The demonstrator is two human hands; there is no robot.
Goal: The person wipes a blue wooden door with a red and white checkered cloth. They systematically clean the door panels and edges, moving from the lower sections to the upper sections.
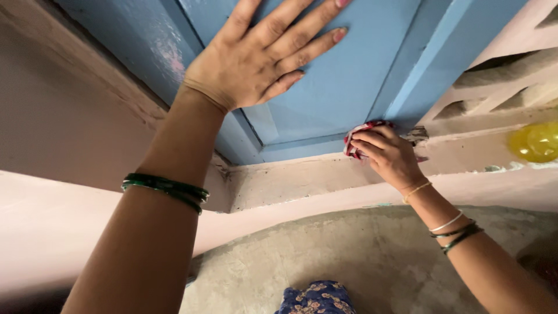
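Note:
My left hand (258,55) lies flat with fingers spread against a blue panelled door (354,70), near its left stile. My right hand (388,156) is closed around a bunched red and white cloth (361,132), which it presses against the bottom right corner of the door where it meets the pink sill (290,177). Green bangles circle both wrists, and the right wrist also wears a thin white one.
A pink wall (52,134) frames the door on the left. At right is a pink lattice block (500,87) with a yellow round object (535,142) beside it. Below is a grey concrete floor (360,256) and blue patterned fabric (317,299).

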